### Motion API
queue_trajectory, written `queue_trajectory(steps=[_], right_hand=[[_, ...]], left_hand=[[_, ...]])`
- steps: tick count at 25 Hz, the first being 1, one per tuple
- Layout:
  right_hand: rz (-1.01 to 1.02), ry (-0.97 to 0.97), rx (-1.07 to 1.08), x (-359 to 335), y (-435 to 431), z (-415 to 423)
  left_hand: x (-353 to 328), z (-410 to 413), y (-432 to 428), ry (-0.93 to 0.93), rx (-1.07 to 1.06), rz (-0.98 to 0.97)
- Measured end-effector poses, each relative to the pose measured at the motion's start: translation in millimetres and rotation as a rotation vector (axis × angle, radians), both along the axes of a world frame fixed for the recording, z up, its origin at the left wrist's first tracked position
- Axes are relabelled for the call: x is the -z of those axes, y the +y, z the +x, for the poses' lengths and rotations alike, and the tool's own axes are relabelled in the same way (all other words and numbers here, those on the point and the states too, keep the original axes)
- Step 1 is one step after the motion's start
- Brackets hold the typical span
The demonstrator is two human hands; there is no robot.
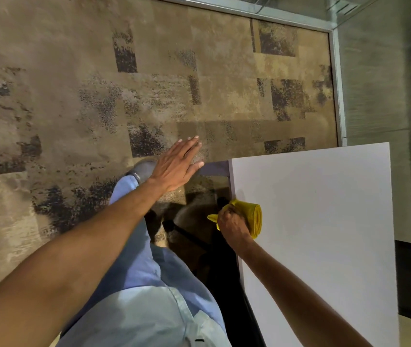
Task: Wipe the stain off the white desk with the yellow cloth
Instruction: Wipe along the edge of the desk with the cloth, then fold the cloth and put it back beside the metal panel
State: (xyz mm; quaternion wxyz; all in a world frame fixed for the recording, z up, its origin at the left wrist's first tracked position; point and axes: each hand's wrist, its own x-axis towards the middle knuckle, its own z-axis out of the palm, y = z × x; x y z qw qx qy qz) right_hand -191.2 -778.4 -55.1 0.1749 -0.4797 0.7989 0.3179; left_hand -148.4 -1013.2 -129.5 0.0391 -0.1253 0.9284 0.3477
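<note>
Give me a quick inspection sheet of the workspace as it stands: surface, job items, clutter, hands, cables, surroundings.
Surface: white desk, bare apart from the cloth; no clear stain visible from this view.
Job's things: yellow cloth, folded and bunched, pressed on the desk near its left edge.
Clutter: nothing seen on the desk.
Hands: right hand gripping the cloth; left hand open, fingers spread, held in the air off the desk over the carpet.
Cables: nothing seen.
Surroundings: patterned brown carpet; metal-framed glass partition beyond the desk; dark chair base beneath the desk edge.
</note>
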Motion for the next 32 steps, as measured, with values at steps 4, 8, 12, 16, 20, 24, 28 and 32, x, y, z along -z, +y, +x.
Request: queue_trajectory(steps=[4, 8, 12, 16, 20, 24, 28, 32], right_hand=[[0.038, -0.066, 0.084, -4, 24, 17], [0.076, -0.178, 0.187, 4, 56, 26], [0.144, -0.302, 0.232, -15, 66, 34], [0.14, -0.38, 0.348, -27, 68, 29], [0.211, -0.455, 0.549, -40, 76, 19], [-0.132, -0.639, 0.975, -85, 106, -19], [-0.791, -0.882, 1.419, -126, 136, -33], [-1.17, -0.88, 1.572, -141, 142, -30]], left_hand=[[-1, 4, 11, 0.011, 0.022, -0.005], [-5, 5, 23, 0.012, 0.039, -0.017], [-11, 5, 32, 0.016, 0.056, -0.028], [-15, 1, 44, 0.034, 0.078, -0.045], [-29, -4, 55, 0.039, 0.11, -0.07], [-54, -10, 71, 0.011, 0.153, -0.086], [-83, -24, 96, -0.088, 0.138, 0.048], [-134, -45, 123, -0.218, 0.134, 0.167]])
